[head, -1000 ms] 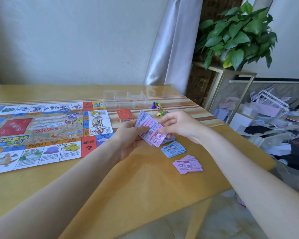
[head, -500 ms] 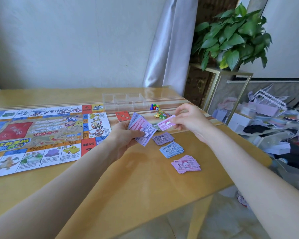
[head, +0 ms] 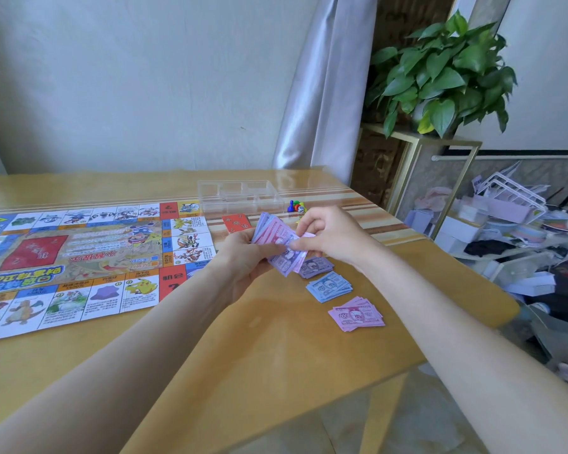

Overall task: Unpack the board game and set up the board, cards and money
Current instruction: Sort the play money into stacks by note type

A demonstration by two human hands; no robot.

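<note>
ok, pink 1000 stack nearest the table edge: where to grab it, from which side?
The pink stack lies flat on the table, slightly fanned, with bare surface on its near and right sides. Probably best to pinch a short end, coming low from the right with thumb on top and fingers sliding under. That keeps clear of the blue stack behind it. Both hands are busy with the held notes.

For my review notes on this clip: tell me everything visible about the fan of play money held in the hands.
The fan of play money is a thin sheaf of paper notes, mostly purple with some pink, printed with numbers and small figures. It is spread out and tilted, held above the table, just right of the game board. The left hand grips its lower left side; the right hand pinches a note at its right edge. Sorted piles lie on the table beside it.
</note>
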